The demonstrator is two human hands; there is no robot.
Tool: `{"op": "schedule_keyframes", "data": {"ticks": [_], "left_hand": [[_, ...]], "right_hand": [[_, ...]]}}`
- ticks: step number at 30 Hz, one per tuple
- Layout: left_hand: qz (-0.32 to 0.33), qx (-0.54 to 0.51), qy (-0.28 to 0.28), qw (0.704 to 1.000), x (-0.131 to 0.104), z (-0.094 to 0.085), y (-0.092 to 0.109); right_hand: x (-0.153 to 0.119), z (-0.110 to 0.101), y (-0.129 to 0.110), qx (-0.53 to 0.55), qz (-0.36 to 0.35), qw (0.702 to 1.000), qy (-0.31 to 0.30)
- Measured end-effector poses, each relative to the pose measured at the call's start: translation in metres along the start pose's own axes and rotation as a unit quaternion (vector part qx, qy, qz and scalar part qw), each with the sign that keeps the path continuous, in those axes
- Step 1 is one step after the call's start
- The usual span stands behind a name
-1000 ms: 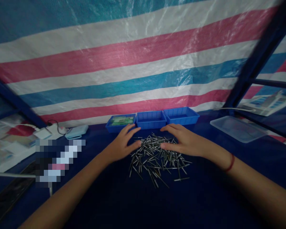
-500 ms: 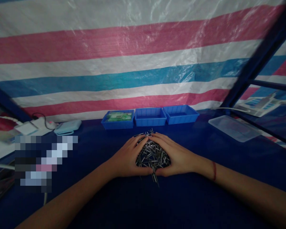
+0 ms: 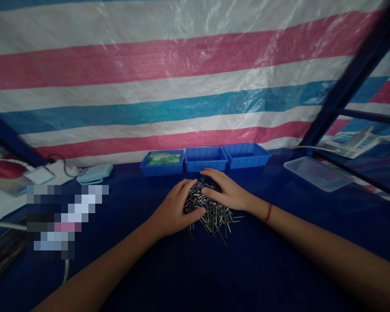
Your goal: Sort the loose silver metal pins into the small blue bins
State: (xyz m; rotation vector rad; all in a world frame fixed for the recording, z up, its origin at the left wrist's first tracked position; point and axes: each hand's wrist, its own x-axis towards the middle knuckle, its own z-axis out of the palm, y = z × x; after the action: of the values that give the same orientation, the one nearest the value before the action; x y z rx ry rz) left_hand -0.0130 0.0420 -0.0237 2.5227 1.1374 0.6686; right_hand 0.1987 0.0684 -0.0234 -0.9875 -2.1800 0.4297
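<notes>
Head view: pile [image 3: 212, 213] of loose metal pins on blue table [image 3: 211, 277], hands cupped at its sides. Left hand [image 3: 170, 209] curves along left of pile, thumb reaching over its near part. Right hand [image 3: 232, 193] is at far right of pile, thumb over its top, fingers along far side. Both hands loosely curved, thumbs apart from fingers, not clenched; no pin clearly pinched, can't tell what's under the fingers. Pins poke out near and right of pile.

Beyond pile: three blue bins in a row, left bin [image 3: 162, 170] with green packets [image 3: 164, 158], middle bin [image 3: 206, 166], right bin [image 3: 249, 162]. Far right of pile: see-through tray [image 3: 320, 175]. Far left: light blue case [image 3: 95, 172]. Blurred patch on that side, contents hidden.

Step in hand, as judged: herding pins together. Tightening pile further calls for fingers low on table, sides of both hands pressing inward, near and right edges covered so strays don't slip out; ends may be pointy, so light pressure.
</notes>
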Motion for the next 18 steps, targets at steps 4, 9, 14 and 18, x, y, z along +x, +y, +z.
{"op": "schedule_keyframes", "data": {"ticks": [4, 9, 14, 18], "left_hand": [[0.0, 0.004, -0.02, 1.0, 0.0, 0.0, 0.001], [0.006, -0.03, -0.018, 0.999, -0.001, -0.001, 0.0], [-0.013, -0.076, 0.02, 0.997, -0.003, -0.003, -0.003], [-0.03, -0.075, 0.039, 0.996, -0.005, -0.005, -0.003]], "right_hand": [[0.002, -0.004, -0.005, 0.009, -0.014, 0.999, -0.049], [-0.007, -0.008, -0.012, 0.02, 0.014, 0.999, -0.029], [-0.013, -0.004, -0.013, 0.021, 0.047, 0.998, 0.027], [-0.016, -0.016, -0.028, -0.002, -0.006, 1.0, 0.018]]}}
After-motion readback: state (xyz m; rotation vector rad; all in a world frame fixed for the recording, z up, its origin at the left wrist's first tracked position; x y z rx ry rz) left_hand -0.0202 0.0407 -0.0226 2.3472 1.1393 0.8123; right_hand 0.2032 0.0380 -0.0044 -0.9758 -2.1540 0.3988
